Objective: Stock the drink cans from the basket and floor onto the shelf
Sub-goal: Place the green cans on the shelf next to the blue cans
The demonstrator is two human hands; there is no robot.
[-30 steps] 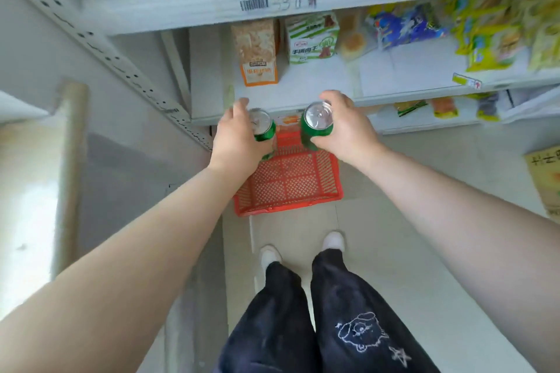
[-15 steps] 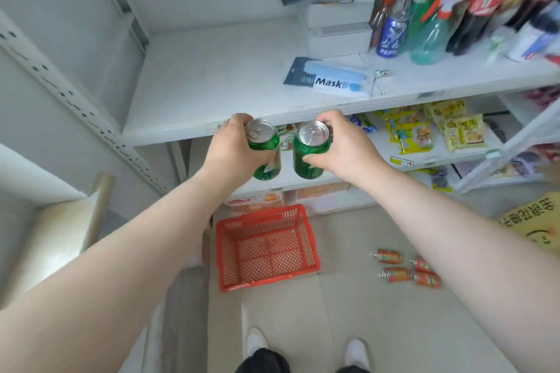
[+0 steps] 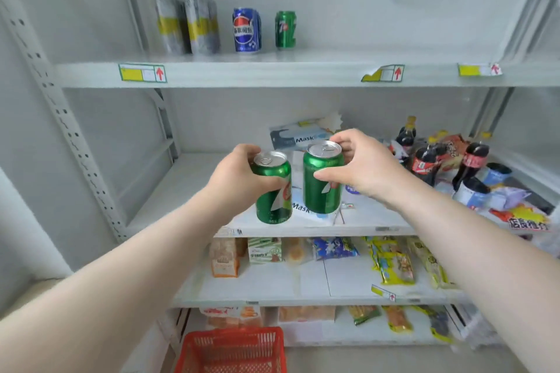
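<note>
My left hand (image 3: 236, 180) grips a green drink can (image 3: 274, 200) upright. Beside it, my right hand (image 3: 363, 168) holds a second green can (image 3: 322, 188), also upright. Both cans hang in the air in front of the middle shelf (image 3: 303, 228). On the top shelf (image 3: 272, 73) stand two silver-and-yellow cans (image 3: 186, 23), a blue can (image 3: 247, 30) and a green can (image 3: 285, 29). The red basket (image 3: 233, 350) sits on the floor at the bottom of the view; its inside is mostly cut off.
Mask packs (image 3: 300, 138) and dark bottles (image 3: 424, 157) fill the middle shelf's centre and right. Snack packets (image 3: 394, 260) line the lower shelves. A perforated upright post (image 3: 60, 118) stands at the left. The top shelf is bare to the right of the green can.
Both hands have risen with their cans from basket height to the middle shelf. The view has tilted up, so the top shelf with its cans now shows.
</note>
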